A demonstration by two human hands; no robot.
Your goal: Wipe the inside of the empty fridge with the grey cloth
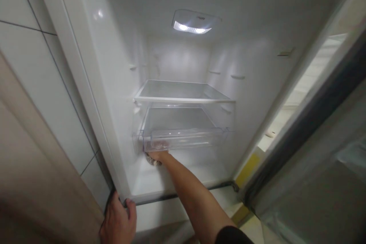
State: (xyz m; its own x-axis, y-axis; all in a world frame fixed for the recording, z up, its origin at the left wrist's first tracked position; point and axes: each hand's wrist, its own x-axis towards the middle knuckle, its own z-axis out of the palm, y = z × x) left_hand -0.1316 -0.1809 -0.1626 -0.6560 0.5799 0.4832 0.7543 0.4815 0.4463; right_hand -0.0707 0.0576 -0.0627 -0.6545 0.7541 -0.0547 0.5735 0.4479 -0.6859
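My right hand (158,155) reaches low into an open refrigerator (174,53), at the left end of a clear plastic drawer (185,139). Its fingers show only dimly behind the drawer's see-through front. A crumpled, patterned cloth (153,161) is bunched in it, just under the drawer. At the lower left, my left hand (118,221) grips the front edge of the refrigerator frame (110,152), thumb on the inner side and fingers around the outer side.
A glass shelf (183,90) with a white front rim sits above the drawer. A lit lamp (193,26) shines from the refrigerator's ceiling. The open door (317,160) stands at the right. A tiled wall (48,84) runs close along the left.
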